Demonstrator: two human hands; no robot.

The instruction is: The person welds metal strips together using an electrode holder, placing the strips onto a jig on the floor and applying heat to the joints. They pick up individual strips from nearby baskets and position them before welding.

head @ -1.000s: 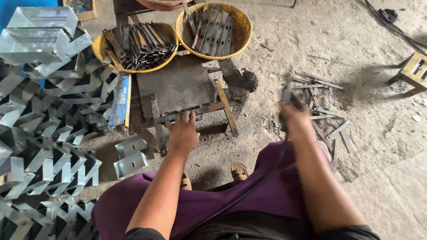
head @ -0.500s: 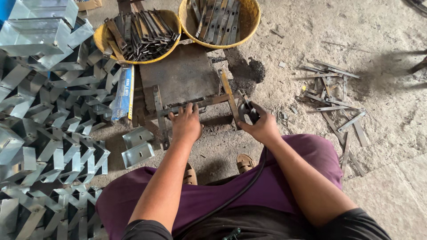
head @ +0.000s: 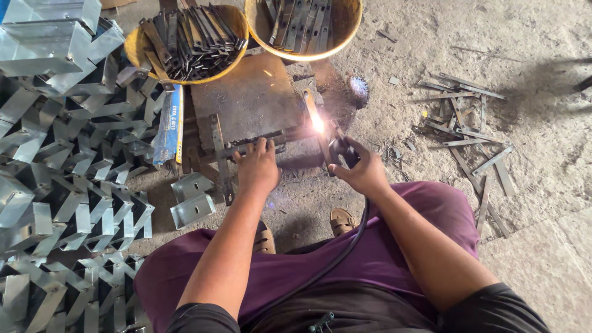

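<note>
Right hand [head: 361, 169] is gripping the black welding torch [head: 343, 152], sparking at the rusty steel worktop [head: 246, 98], while left hand [head: 258, 165], fingers spread, is pressing the grey metal strip [head: 259, 140] flat; keeping it steady matters

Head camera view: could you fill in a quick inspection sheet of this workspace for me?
Surface: rusty metal work plate on a dusty concrete floor.
Job's things: metal strip frame, bright arc at its right end.
Clutter: two yellow basins of strips, folded brackets, scattered offcuts.
Hands: left hand presses the frame; right hand grips the welding holder.
Cables: black cable across the lap.
Surroundings: nothing seen.
</note>
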